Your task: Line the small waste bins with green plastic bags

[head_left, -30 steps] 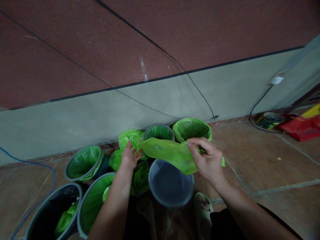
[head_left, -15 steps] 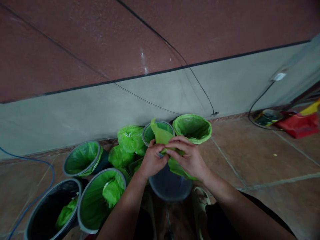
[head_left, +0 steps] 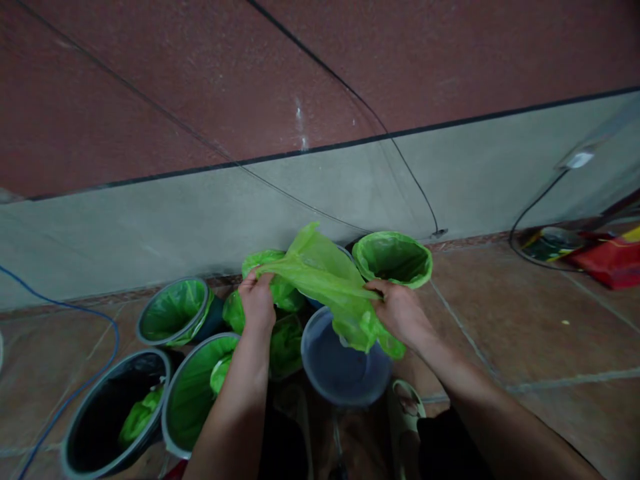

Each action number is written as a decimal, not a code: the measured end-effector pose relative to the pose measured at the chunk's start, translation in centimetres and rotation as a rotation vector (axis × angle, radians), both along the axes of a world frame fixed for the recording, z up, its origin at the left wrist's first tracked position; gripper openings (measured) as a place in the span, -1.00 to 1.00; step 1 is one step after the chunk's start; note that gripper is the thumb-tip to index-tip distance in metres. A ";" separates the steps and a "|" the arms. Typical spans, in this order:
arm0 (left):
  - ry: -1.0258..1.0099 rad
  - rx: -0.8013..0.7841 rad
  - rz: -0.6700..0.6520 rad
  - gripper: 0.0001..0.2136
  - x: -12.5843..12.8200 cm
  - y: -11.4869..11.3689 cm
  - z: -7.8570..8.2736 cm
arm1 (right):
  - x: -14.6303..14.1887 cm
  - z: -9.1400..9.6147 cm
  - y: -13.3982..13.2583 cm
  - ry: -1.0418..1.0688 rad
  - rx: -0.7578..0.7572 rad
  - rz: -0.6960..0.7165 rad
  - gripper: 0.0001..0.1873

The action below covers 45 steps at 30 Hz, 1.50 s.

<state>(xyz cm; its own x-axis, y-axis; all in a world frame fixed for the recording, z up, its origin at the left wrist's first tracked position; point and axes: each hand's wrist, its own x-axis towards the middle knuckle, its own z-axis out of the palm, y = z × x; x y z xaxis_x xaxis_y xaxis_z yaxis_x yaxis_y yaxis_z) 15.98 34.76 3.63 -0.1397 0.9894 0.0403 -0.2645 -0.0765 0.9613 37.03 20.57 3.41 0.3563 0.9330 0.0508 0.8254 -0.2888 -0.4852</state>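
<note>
Stretching a thin green bag (head_left: 327, 267) between two hands above a basin

The left hand (head_left: 259, 297) pinches one end of the bag, fingers pressed together on the plastic. The right hand (head_left: 400, 310) grips the other end, thumb and fingers closed on a gathered fold. Between them the bag is drawn out, one corner poking up toward the wall (head_left: 175, 233) and a loose, crumpled part hanging down just beside the right hand.

Below the hanging part stands a round grey-blue basin (head_left: 340, 370), partly covered by the plastic from this viewpoint. Behind the right hand, near the wall, is a bin with a green liner (head_left: 393, 257) folded over its rim.

Left of the basin, more containers crowd together on the tiled floor (head_left: 500, 300): a lined bin lying tilted (head_left: 173, 312), a large green-lined bin (head_left: 187, 393) partly hidden by the left forearm, and a black-lined bin (head_left: 90, 430) with a bunched green bundle (head_left: 140, 417) inside. A blue hose (head_left: 114, 347) curves along the floor at far left. At far right lie a red object (head_left: 613, 261) and a tin (head_left: 553, 243), near a dark cable (head_left: 517, 217).
</note>
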 end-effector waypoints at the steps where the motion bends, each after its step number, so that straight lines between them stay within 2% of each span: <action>1: 0.010 -0.020 0.033 -0.88 -0.6 0.4 0.0 | 0.7 0.2 -0.1 -0.019 0.016 -0.033 -0.64; 5: 0.107 -0.011 0.124 -0.94 -2.5 1.5 0.1 | 3.0 0.3 -0.2 -0.131 0.030 -0.156 -0.65; 10: 0.147 0.002 0.065 -0.97 -3.6 2.1 -0.3 | 5.6 0.2 -0.1 -0.110 0.165 -0.261 -0.67; 11: 0.177 -0.007 0.012 -0.96 -3.7 2.0 -0.3 | 6.0 0.3 0.0 -0.077 0.214 -0.290 -0.67; 13: 0.277 -0.026 -0.172 -0.90 -3.6 1.7 -0.2 | 6.8 0.3 0.1 0.017 0.316 -0.353 -0.66; 15: 0.362 -0.041 -0.434 -0.76 -3.3 0.9 0.1 | 7.0 0.2 0.1 0.136 0.416 -0.372 -0.65; 18: 0.344 -0.077 -0.815 -0.52 -2.2 -0.9 0.9 | 6.3 0.3 0.1 0.249 0.495 -0.319 -0.66; 20: 0.292 -0.097 -0.958 -0.49 -1.3 -2.0 1.2 | 5.5 0.5 -0.1 0.258 0.488 -0.292 -0.67; 21: 0.276 -0.093 -0.982 -0.52 -0.8 -2.4 1.3 | 5.1 0.5 -0.2 0.258 0.476 -0.283 -0.67; 24: 0.277 -0.078 -0.962 -0.65 0.6 -3.1 0.7 | 4.5 0.6 -0.4 0.270 0.480 -0.247 -0.65; 29: 0.441 -0.122 -0.989 -0.69 2.1 -3.3 -0.9 | 4.5 0.3 -0.2 0.248 0.599 -0.143 -0.67; 33: 0.461 -0.100 -0.987 -0.82 2.2 -3.0 -1.4 | 4.7 0.3 0.0 0.196 0.598 -0.156 -0.68; 37: 0.438 -0.060 -0.801 -0.83 0.6 -1.4 -1.2 | 5.9 0.0 -0.2 0.061 0.501 -0.243 -0.69; 42: 0.339 0.005 -0.363 -0.80 -2.9 1.1 -0.1 | 8.6 -1.2 -0.3 -0.208 0.271 -0.247 -0.74; 45: 0.306 0.045 -0.201 -0.79 -4.2 1.8 0.5 | 9.6 -1.6 -0.4 -0.225 0.202 -0.281 -0.75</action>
<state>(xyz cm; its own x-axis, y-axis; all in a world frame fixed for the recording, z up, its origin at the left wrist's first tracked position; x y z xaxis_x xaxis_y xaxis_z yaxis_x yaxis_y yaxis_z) 11.74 36.52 4.16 0.0822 0.9921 0.0947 0.0205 -0.0967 0.9951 46.60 20.21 1.86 0.5550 0.7642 0.3286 0.8199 -0.4355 -0.3717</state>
